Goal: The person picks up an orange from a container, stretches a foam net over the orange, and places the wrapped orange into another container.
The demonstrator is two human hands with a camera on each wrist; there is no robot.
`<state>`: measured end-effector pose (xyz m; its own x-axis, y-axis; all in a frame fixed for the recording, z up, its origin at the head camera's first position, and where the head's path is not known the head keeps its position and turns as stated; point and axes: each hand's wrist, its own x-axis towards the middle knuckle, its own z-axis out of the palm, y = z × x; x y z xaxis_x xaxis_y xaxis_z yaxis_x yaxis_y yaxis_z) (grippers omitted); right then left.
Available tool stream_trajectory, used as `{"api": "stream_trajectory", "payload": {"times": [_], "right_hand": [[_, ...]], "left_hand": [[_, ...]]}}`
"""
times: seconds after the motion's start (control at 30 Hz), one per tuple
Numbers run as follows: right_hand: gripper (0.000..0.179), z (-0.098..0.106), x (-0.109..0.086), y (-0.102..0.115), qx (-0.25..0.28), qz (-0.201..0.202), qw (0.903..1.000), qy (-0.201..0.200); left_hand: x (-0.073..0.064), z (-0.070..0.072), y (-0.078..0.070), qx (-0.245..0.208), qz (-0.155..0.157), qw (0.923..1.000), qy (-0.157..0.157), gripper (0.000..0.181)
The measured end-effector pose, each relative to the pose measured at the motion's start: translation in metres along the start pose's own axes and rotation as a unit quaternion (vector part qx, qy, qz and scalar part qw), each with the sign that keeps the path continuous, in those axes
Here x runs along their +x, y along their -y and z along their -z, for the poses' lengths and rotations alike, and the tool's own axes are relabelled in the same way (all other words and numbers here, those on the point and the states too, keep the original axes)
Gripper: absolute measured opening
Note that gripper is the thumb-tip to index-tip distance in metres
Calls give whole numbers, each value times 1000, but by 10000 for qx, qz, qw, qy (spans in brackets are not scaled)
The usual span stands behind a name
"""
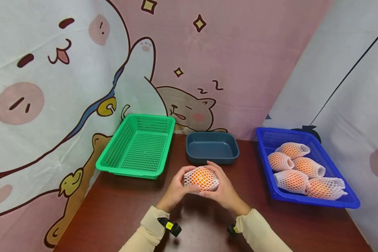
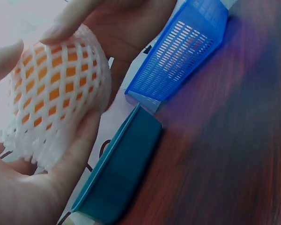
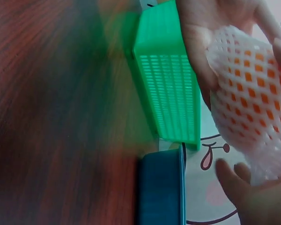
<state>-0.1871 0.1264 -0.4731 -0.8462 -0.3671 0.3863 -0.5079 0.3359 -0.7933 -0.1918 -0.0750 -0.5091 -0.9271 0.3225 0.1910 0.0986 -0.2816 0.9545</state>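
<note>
Between both hands, above the table, is an orange fruit (image 1: 204, 178) in a white foam net sleeve. My left hand (image 1: 178, 185) grips its left end, thumb across the near side. On the right end, my right hand (image 1: 225, 189) curls its fingers round the same fruit. The left wrist view shows the netted fruit (image 2: 56, 84) close up, its foam net bunched at the lower end. In the right wrist view the fruit (image 3: 253, 93) is held between the two hands, net ends gathered at both sides.
A green plastic basket (image 1: 168, 147) stands at the back left. Behind the hands sits a dark teal tub (image 1: 212, 161). To the right, a blue basket (image 1: 271, 189) holds several fruits (image 1: 291, 181) in foam nets. Printed cloth hangs behind the brown table (image 1: 119, 210).
</note>
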Motion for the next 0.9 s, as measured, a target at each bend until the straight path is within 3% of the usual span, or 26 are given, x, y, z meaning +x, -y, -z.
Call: {"api": "stream_trajectory", "payload": {"times": [0.17,0.23,0.3,0.33,0.37,0.4,0.47,0.53,0.57,0.6,0.67,0.7,0.9], "right_hand": [[86,4,1,17,387,-88,9991,163],[87,4,1,17,401,-12,9991,129],[88,3,1,16,439,42,9990,83],[88,3,0,15,463,44,9989,66],[88,3,0,14,476,37,9989,41],[89,3,0,14,486,28,9988,10],[89,4,-2,12,491,-61,9988,-47],[91,4,-4,10,486,-176,9986,-96],[91,5,-5,9,485,-228,9985,-115],[92,5,-6,8,489,-259,9984,-115],[93,6,-8,6,487,-295,9983,-103],[93,7,-9,6,498,-302,9983,-98],[92,8,-12,3,518,-351,9980,-99]], "left_hand": [[0,3,-5,251,-38,9995,214,60],[-1,6,-10,725,-176,9970,221,61],[-4,13,-17,1592,-540,9857,105,62],[-6,18,-21,2164,-776,9732,-36,62],[-7,24,-24,2772,-1028,9550,-218,61],[-9,31,-27,3390,-1274,9310,-450,60],[-11,45,-31,4473,-1642,8742,-932,57],[-12,60,-33,5282,-1789,8198,-1303,53],[-13,67,-34,5556,-1811,7991,-1417,52],[-14,73,-33,5763,-1785,7834,-1492,50],[-17,82,-31,6038,-1703,7628,-1567,47],[-20,86,-30,6108,-1651,7578,-1591,45],[-28,95,-22,6093,-1620,7591,-1622,29]]}}
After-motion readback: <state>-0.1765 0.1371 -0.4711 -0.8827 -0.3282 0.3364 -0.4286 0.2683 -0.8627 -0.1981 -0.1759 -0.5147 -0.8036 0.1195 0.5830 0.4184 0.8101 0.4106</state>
